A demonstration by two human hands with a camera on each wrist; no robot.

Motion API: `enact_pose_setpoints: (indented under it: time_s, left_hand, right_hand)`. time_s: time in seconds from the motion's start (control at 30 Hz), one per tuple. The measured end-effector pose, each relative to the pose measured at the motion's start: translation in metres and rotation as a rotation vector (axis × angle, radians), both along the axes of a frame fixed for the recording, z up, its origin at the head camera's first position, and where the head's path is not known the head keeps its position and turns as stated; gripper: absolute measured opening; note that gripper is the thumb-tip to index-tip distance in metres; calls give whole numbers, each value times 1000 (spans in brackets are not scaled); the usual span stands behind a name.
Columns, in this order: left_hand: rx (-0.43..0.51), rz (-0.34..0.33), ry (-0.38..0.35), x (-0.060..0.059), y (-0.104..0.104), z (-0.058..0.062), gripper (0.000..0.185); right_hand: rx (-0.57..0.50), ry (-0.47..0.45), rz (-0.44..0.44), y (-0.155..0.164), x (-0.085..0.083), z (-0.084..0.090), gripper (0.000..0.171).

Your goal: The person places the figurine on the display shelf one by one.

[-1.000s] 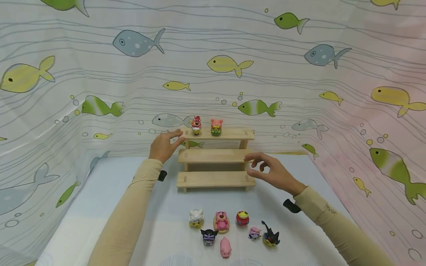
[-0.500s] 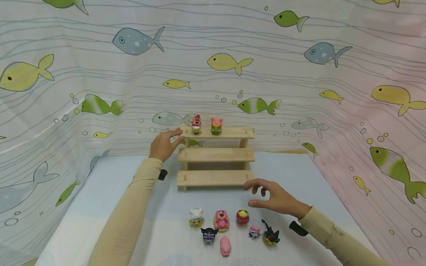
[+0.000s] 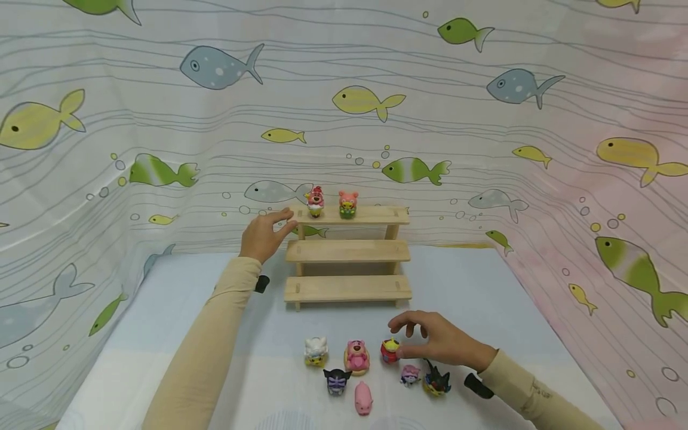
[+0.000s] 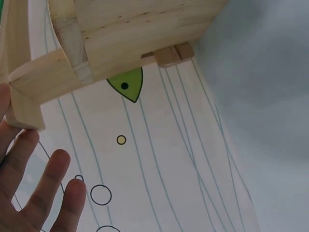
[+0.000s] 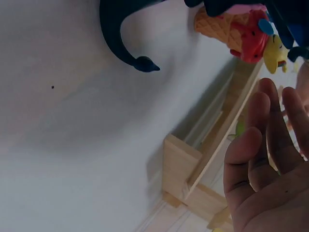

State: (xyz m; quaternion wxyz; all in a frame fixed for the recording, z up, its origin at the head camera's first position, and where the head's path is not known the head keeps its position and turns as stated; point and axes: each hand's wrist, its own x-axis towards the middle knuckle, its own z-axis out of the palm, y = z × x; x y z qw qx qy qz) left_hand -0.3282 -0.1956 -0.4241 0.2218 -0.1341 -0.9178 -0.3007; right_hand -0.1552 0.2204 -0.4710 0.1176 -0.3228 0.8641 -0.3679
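Note:
In the head view my left hand (image 3: pixel 263 236) is at the left end of the top step of a three-step wooden display stand (image 3: pixel 348 251). Its fingers (image 4: pixel 43 183) lie fairly straight by the board's end in the left wrist view, apparently touching it. My right hand (image 3: pixel 446 340) hovers over a small red figurine with a yellow top (image 3: pixel 389 350), fingers loosely bent and thumb close beside it. Whether the thumb touches it cannot be told. The right wrist view shows fingers (image 5: pixel 258 111) apart from the red figurine. A pink-and-red figurine (image 3: pixel 315 202) and a pink-hooded figurine (image 3: pixel 348 205) stand on the top step.
Around the red figurine are a pink bear (image 3: pixel 357 356), a white-hooded figurine (image 3: pixel 316 351), a dark-masked figurine (image 3: pixel 337 381), a pink pig (image 3: pixel 363 398), a small pink-purple figurine (image 3: pixel 410 375) and a black spiky one (image 3: pixel 437 381). A fish-print curtain (image 3: pixel 344 137) stands behind.
My right hand has moved from beside the stand's middle step down and toward me to the red figurine. The left hand stays at the top step. The figurines have not moved.

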Motion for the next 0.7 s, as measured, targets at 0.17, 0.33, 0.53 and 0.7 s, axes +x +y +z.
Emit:
enact_pose_setpoints:
  time_s: [0.17, 0.33, 0.53, 0.7]
  left_hand:
    - [5, -2, -7, 1, 1, 1, 44]
    - [3, 5, -12, 2, 1, 1, 44]
    - [-1, 9, -7, 4, 1, 2, 44]
    - [5, 8, -15, 4, 1, 3, 44]
  right_hand:
    - [13, -18, 4, -2, 3, -3, 44]
    - [44, -30, 9, -5, 3, -6, 45]
    - [48, -3, 20, -6, 3, -7, 41]
    - [39, 10, 22, -5, 2, -7, 34]
